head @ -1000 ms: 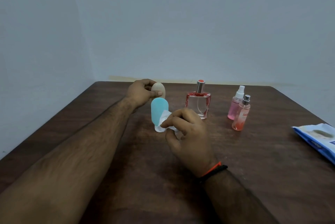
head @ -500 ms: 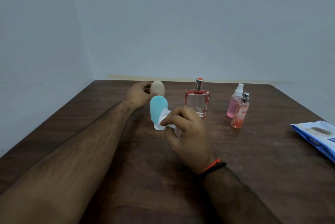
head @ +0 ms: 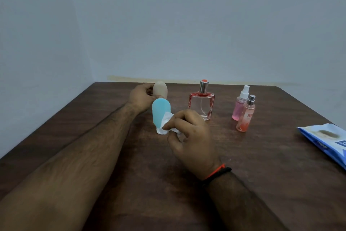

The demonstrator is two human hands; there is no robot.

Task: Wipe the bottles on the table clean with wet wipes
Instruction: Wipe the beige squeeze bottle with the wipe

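Right hand [head: 191, 137], grip closed in a pinch on a white wet wipe [head: 167, 122], thumb and fingertips curled round it, pressing it against the lower right side of a blue bottle [head: 160, 111]. Blue bottle standing cap-down on the desk [head: 262, 174], white cap mostly hidden by the wipe. Left hand [head: 142, 98] just behind it, grip curled round a beige bottle [head: 160, 90], thumb and fingers on its left side; cannot tell whether that bottle rests on the desk. Red and black bands on the right wrist. Further right, a square glass perfume bottle [head: 201, 104] with red edges and a silver cap, upright. Beyond that, 2 small pink spray bottles [head: 243, 109] side by side, nearly touching. At the right edge, a blue and white pack of wipes [head: 325, 137], lying flat, partly cut off.
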